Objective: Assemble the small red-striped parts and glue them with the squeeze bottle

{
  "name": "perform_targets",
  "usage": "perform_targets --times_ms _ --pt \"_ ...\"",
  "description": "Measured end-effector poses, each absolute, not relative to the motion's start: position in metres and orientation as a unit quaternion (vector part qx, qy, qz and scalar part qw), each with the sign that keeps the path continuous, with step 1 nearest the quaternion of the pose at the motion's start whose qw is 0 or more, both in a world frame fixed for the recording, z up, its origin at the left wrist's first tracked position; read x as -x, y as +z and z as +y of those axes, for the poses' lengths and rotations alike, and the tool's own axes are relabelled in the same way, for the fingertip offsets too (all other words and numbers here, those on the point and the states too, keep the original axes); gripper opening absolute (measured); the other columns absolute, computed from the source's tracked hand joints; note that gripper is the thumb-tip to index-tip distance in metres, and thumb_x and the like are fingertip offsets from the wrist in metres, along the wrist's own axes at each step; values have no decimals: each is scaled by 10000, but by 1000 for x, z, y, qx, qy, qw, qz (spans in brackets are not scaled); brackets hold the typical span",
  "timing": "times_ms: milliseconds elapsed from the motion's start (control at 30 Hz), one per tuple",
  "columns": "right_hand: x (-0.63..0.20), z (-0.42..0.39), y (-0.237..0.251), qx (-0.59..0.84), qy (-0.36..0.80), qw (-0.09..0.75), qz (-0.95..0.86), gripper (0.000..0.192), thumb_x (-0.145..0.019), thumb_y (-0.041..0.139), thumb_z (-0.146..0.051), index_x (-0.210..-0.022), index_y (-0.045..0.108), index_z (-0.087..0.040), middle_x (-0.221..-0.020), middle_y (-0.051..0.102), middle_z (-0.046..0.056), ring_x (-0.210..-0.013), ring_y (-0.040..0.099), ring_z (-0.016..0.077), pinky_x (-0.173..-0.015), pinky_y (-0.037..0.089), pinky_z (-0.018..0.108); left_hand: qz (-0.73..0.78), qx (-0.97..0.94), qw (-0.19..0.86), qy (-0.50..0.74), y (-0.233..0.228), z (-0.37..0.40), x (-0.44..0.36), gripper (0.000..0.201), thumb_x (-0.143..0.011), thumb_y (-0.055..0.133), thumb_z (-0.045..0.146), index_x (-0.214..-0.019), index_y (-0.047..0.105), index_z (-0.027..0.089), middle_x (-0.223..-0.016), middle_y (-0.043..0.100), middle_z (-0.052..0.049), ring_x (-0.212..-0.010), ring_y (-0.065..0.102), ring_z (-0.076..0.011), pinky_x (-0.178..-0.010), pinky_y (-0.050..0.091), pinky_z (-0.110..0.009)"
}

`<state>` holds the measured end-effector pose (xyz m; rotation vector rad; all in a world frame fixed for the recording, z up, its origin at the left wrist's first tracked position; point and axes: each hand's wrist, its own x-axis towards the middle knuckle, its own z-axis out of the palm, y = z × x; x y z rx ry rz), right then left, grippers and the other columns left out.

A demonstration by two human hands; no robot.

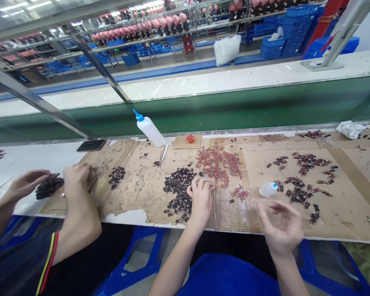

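Note:
My left hand (200,199) rests on the cardboard-covered bench (142,185), its fingertips touching the edge of a heap of small dark parts (179,187). Behind it lies a spread of small red parts (217,162). My right hand (280,228) hovers blurred above the bench's front edge, fingers curled and pinched together; whether it holds a small part I cannot tell. A small white bottle (267,189) lies on its side just beyond the right hand. More mixed dark and red parts (299,191) lie to the right.
A co-worker on the left has both hands (52,181) around another dark pile (48,186). A white squeeze bottle with a blue tip (149,129) leans at the bench's back edge, near an orange cap (190,139). A green conveyor belt (234,107) runs behind. A phone (91,145) lies at the left.

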<state>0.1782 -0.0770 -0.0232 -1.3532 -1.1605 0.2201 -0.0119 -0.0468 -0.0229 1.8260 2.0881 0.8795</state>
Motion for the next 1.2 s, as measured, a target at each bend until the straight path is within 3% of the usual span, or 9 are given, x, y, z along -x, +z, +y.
perform_targets --times_ms 67,133,233,467,800,1033,1200 --pt "-165 -80 -27 583 248 546 -549 335 -693 776 -369 -948 655 -188 -779 693 49 -639 636 171 -645 552 347 679 -655 126 307 -20 -54 1 171 -875 555 121 -847 674 240 -1029 704 -51 -1161 487 -275 -956 322 -485" --pt "-153 -76 -30 556 385 520 -522 381 -686 764 -446 -946 691 -177 -773 718 62 -608 657 177 -583 575 335 651 -679 133 313 -17 -62 -9 166 -877 557 118 -872 670 240 -1025 708 -43 -1169 497 -265 -966 327 -464" --pt "-146 -66 -34 541 465 525 -464 375 -648 769 -503 -824 729 -174 -756 739 67 -637 696 201 -625 608 346 625 -700 144 314 -17 -69 -18 165 -879 565 123 -889 670 249 -1016 712 -29 -1173 511 -249 -971 336 -433" --pt "-157 -63 -37 577 447 524 -438 389 -628 763 -533 -764 757 -168 -795 763 98 -709 727 253 -688 620 395 611 -717 164 293 -29 -74 -14 201 -828 671 186 -1020 663 249 -1078 697 -51 -1113 541 -242 -939 366 -416" --pt "-146 -69 -41 573 472 512 -433 412 -643 734 -577 -715 725 -172 -768 756 98 -720 731 252 -721 618 391 619 -691 228 295 -30 -73 -16 161 -875 579 130 -919 684 244 -923 736 -33 -979 574 -219 -878 416 -405" --pt "-148 -67 -37 550 512 529 -393 360 -581 806 -509 -688 737 -173 -717 749 78 -664 724 241 -721 620 405 617 -614 310 383 -25 -76 -16 108 -848 616 155 -841 705 216 -869 714 -41 -894 624 -200 -866 471 -380" --pt "-148 -70 -31 556 507 550 -362 293 -558 835 -431 -707 770 -187 -757 764 81 -664 724 244 -749 616 446 579 -566 381 446 -17 -79 -16 119 -840 634 200 -901 735 214 -888 705 -51 -868 636 -181 -829 522 -324"
